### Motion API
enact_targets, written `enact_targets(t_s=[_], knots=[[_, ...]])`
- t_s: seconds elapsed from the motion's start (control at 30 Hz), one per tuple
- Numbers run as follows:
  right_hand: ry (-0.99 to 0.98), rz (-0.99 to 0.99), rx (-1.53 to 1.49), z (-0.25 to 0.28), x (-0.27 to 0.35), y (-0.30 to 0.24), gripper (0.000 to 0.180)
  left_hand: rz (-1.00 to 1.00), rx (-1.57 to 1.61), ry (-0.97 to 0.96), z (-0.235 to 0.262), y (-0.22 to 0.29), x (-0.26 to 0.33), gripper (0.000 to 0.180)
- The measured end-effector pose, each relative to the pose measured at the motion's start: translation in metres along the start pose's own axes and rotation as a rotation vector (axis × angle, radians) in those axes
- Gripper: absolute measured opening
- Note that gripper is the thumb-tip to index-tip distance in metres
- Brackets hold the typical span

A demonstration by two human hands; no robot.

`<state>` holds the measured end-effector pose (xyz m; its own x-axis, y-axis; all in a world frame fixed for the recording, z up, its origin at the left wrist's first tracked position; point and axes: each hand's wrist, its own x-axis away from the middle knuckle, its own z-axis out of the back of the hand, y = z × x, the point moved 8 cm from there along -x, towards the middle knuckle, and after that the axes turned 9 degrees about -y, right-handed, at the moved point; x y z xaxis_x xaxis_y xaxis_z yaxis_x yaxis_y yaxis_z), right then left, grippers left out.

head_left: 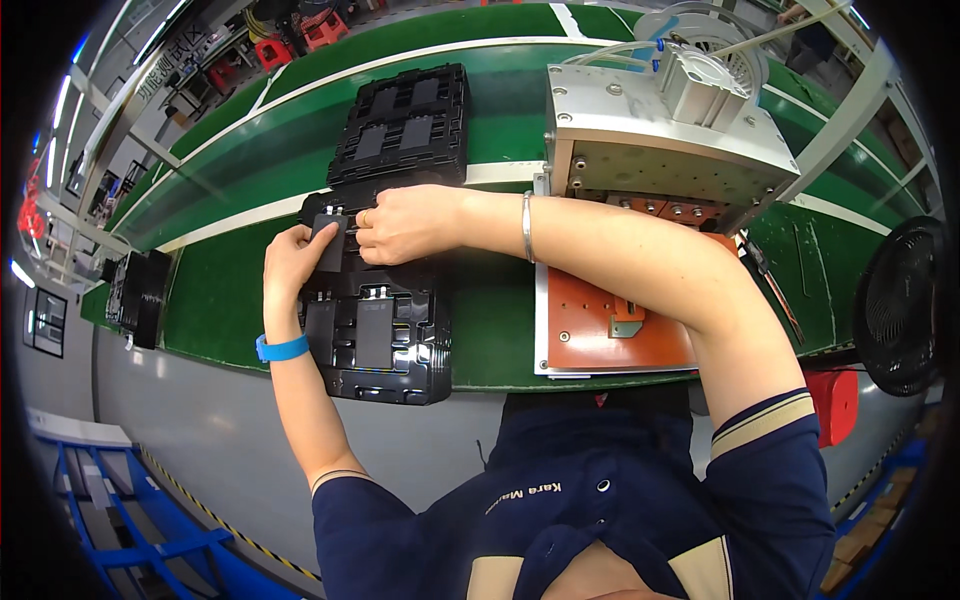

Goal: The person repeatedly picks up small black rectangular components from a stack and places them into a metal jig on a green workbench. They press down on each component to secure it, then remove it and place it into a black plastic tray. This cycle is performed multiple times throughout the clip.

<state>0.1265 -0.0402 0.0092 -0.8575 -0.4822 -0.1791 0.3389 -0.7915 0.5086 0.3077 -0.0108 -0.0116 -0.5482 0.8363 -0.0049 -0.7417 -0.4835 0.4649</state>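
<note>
This is a factory assembly workshop. Long green-topped workbenches (215,330) marked with white lines carry a metal press fixture (675,140) with air tubing (612,50) and black moulded trays (395,170) of flat dark parts. Yellow-and-black tape (258,545) edges the gray floor (240,430); red plastic stools (323,32) and a blue metal rack (145,540) stand around.

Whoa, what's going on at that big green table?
Someone's left hand has its thumb on a flat, dark-grey rectangular piece. Their curled right hand is close beside it; whether it holds anything is hidden. Similar pieces lie nearby in a glossy black plastic tray. A silver metal machine stands to the right.
</note>
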Motion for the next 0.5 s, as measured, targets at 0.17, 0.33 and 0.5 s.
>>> enact_targets(t_s=[0.17,0.33,0.5], knots=[[0.047,-0.089,0.022,0.003,-0.003,0.001,0.011,-0.117,0.222,0.049,0.009,-0.003,-0.009,0.032],[0.327,-0.261,0.037,0.074,0.047,-0.018,0.01,-0.277,0.701,0.092,0.002,0.009,-0.007,0.014],[0.296,-0.357,0.031,0.148,0.135,-0.073,0.011,-0.062,0.968,-0.464,-0.047,0.051,0.013,0.016]])
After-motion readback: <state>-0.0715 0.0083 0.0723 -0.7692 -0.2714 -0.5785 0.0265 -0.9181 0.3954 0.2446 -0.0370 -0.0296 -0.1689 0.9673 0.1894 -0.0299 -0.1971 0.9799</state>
